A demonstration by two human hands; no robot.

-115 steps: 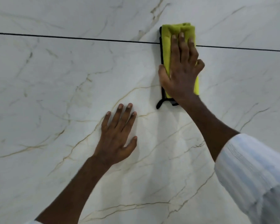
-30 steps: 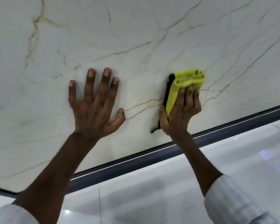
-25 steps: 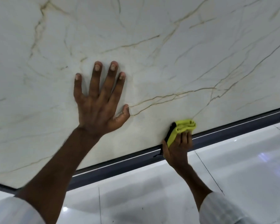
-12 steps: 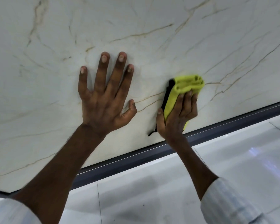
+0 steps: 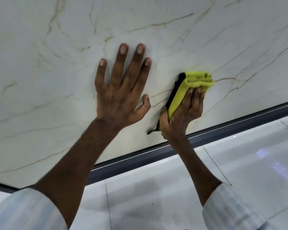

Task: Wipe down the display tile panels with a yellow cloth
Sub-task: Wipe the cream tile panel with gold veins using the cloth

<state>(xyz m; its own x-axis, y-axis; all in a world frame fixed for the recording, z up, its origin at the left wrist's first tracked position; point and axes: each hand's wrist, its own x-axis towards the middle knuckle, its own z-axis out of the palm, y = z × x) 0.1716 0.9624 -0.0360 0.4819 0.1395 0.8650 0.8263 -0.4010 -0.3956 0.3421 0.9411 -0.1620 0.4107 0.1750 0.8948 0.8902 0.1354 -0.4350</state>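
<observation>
A white marble-look display tile panel (image 5: pixel 56 63) with thin gold veins fills the upper part of the head view. My left hand (image 5: pixel 121 90) lies flat on it with fingers spread. Just to its right, my right hand (image 5: pixel 181 117) presses a folded yellow cloth (image 5: pixel 194 82) with a black edge against the panel, fingers curled over the cloth and thumb at its lower left. The cloth's bunched top sticks out above my fingertips. The cloth sits a little above the panel's bottom edge.
A dark grey base strip (image 5: pixel 140 160) runs along the bottom of the panel, rising to the right. Below it lies a glossy white tiled floor (image 5: pixel 239 163) with thin grout lines and light reflections. My pale striped sleeves show at both lower corners.
Earlier the cloth was high at a panel seam; the view then dropped to the panel's bottom. Over the last second my right hand went down to the base strip and back up beside my left hand.
</observation>
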